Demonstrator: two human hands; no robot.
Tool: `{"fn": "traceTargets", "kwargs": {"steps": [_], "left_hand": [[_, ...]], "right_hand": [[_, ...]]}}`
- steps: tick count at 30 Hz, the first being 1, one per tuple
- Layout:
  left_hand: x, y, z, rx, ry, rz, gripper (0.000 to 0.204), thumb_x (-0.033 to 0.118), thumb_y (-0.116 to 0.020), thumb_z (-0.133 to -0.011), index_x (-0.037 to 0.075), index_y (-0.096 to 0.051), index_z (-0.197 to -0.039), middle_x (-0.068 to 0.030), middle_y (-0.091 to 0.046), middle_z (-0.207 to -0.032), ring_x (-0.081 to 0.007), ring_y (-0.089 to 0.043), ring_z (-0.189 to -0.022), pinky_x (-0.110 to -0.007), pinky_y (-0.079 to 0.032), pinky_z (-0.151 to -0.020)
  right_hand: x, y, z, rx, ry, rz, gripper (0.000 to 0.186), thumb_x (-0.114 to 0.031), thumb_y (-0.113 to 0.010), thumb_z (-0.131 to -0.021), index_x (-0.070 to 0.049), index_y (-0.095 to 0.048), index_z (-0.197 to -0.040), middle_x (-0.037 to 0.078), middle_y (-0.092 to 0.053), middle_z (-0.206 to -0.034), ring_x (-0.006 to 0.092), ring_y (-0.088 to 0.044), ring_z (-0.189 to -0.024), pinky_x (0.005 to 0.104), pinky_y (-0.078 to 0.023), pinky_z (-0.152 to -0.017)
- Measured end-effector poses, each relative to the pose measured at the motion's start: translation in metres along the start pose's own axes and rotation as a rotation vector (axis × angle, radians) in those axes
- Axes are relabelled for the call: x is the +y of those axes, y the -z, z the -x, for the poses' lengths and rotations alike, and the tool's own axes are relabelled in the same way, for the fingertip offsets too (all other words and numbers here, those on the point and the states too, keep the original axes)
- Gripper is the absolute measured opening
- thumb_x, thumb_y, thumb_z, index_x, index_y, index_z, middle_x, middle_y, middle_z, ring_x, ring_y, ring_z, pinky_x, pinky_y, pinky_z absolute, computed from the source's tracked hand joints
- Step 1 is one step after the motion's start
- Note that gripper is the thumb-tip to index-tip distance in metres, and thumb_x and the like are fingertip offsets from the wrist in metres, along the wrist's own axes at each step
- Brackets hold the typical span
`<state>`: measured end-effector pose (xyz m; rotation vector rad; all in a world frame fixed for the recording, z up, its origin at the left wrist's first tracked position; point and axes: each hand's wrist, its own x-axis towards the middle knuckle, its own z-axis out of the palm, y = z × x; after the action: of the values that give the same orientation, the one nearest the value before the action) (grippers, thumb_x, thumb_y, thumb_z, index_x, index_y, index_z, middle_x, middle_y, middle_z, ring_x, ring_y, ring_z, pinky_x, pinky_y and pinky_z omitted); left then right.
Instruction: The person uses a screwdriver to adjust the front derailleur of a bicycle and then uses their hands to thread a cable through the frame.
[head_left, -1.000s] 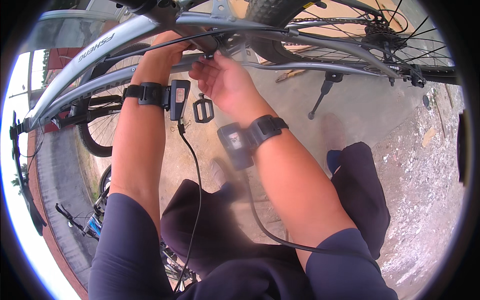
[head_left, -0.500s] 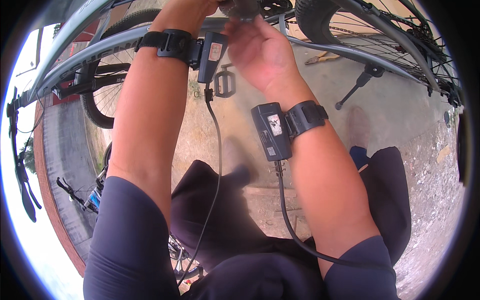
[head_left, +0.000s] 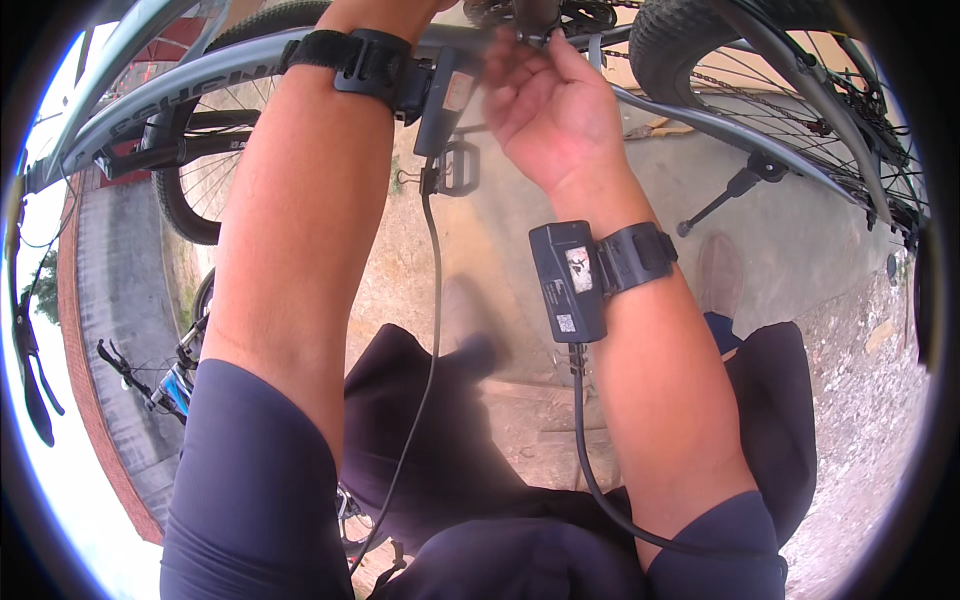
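A grey bicycle frame (head_left: pixel 215 85) crosses the upper part of the view. My right hand (head_left: pixel 565 120) is palm up beneath its dark upright tube (head_left: pixel 537 14), thumb raised and fingers curled. The thumb and a blurred index finger meet at a small metal part (head_left: pixel 530 38) by the tube's lower end; its exact kind is unclear. My left hand (head_left: pixel 425 8) reaches up beside the frame, cut off by the top edge, its fingers hidden. Both forearms wear a black strap with a cabled box, the left box (head_left: pixel 440 105) and the right box (head_left: pixel 568 280).
The rear wheel (head_left: pixel 680 60) and kickstand (head_left: pixel 735 190) are to the right. A pedal (head_left: pixel 459 168) hangs below the frame. Pliers (head_left: pixel 660 128) lie on the concrete. Another bicycle (head_left: pixel 160 385) stands at left. My shoes (head_left: pixel 716 268) are on the ground below.
The view has shifted slightly, so the pliers are now partly covered by the frame. My right hand appears a little further right, its thumb still at the metal part and its fingers shifting.
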<state>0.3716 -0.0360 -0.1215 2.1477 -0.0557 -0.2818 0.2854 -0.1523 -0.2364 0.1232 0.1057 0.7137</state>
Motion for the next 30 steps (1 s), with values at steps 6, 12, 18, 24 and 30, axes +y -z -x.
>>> {"fn": "traceTargets", "kwargs": {"steps": [6,12,18,24,30], "left_hand": [[-0.003,0.000,-0.003,-0.007,-0.002,0.006,0.011,0.017,-0.070,-0.084,0.006,-0.068,-0.085,-0.0017,-0.061,-0.072,-0.0116,-0.056,-0.063,-0.027,-0.042,-0.053],[-0.003,0.001,-0.006,-0.012,-0.009,0.011,0.010,0.016,-0.070,-0.083,0.007,-0.067,-0.082,-0.0010,-0.060,-0.069,-0.0111,-0.054,-0.060,-0.027,-0.041,-0.050],[-0.004,-0.003,-0.009,-0.016,-0.019,0.010,0.010,0.015,-0.069,-0.082,0.007,-0.067,-0.078,-0.0003,-0.058,-0.065,-0.0107,-0.052,-0.056,-0.027,-0.039,-0.048],[-0.007,-0.005,-0.010,-0.013,-0.040,0.017,0.011,0.015,-0.069,-0.082,0.008,-0.067,-0.074,0.0005,-0.057,-0.062,-0.0103,-0.051,-0.053,-0.027,-0.038,-0.045],[-0.007,-0.008,-0.009,-0.005,-0.118,0.034,0.012,0.013,-0.069,-0.081,0.008,-0.066,-0.070,0.0011,-0.055,-0.059,-0.0097,-0.049,-0.050,-0.027,-0.036,-0.042]], "right_hand": [[-0.002,0.001,-0.001,-0.001,0.002,0.024,0.038,-0.035,-0.042,-0.104,-0.002,-0.058,-0.108,0.003,-0.067,-0.104,0.0193,-0.063,-0.092,0.0274,-0.048,-0.067],[-0.002,0.001,-0.001,0.012,0.011,0.015,0.036,-0.034,-0.043,-0.104,-0.002,-0.058,-0.107,0.003,-0.067,-0.103,0.0191,-0.063,-0.091,0.0277,-0.048,-0.067],[-0.001,0.000,-0.002,0.034,0.034,-0.014,0.034,-0.032,-0.045,-0.104,-0.001,-0.058,-0.107,0.005,-0.065,-0.101,0.0171,-0.061,-0.086,0.0267,-0.049,-0.066],[0.003,-0.003,-0.004,0.111,0.071,-0.022,0.035,-0.035,-0.049,-0.102,-0.001,-0.055,-0.100,0.008,-0.059,-0.089,0.0198,-0.056,-0.078,0.0278,-0.048,-0.065],[0.001,-0.004,-0.004,0.123,0.093,-0.011,0.033,-0.034,-0.049,-0.103,-0.002,-0.055,-0.100,0.008,-0.059,-0.089,0.0198,-0.057,-0.078,0.0276,-0.049,-0.066]]}}
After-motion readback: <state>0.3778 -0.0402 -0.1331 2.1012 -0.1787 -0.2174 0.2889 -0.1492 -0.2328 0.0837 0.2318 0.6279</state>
